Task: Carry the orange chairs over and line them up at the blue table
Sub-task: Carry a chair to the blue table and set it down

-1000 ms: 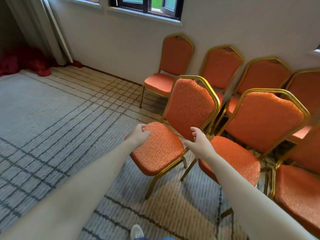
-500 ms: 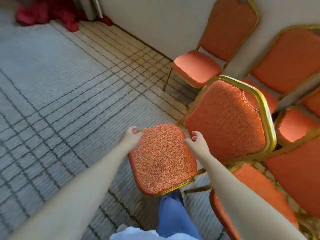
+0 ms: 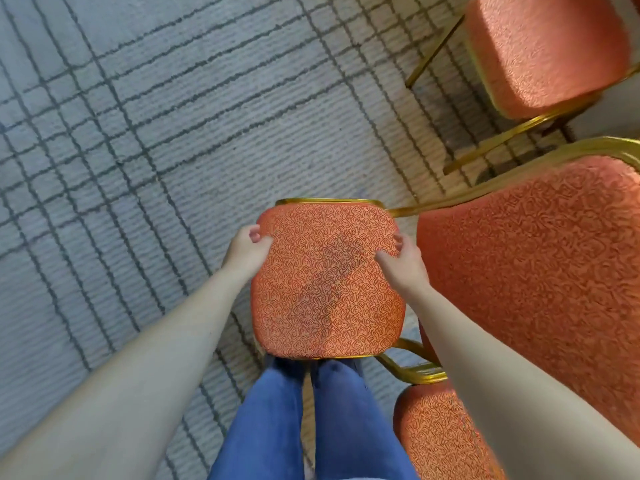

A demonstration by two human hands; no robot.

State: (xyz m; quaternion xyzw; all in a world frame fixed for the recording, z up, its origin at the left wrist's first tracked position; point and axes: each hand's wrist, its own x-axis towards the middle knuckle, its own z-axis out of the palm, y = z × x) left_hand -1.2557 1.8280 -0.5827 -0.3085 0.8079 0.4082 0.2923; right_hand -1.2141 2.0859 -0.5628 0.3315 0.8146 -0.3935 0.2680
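Note:
I look straight down on an orange chair (image 3: 327,282) with a gold metal frame; its patterned seat fills the middle of the view. My left hand (image 3: 246,252) grips the seat's left edge and my right hand (image 3: 403,259) grips its right edge. The chair's backrest (image 3: 540,258) rises to the right of my right arm. The seat's near edge is right over my legs in blue jeans (image 3: 304,420). The blue table is not in view.
Another orange chair (image 3: 543,53) stands at the top right, and a third orange seat (image 3: 440,441) shows at the bottom right. Grey carpet (image 3: 121,133) with dark grid lines stretches to the left and ahead.
My view has tipped down from the row of chairs to straight above the seat. Both hands have closed on the seat's side edges, and the chair has come close against my legs.

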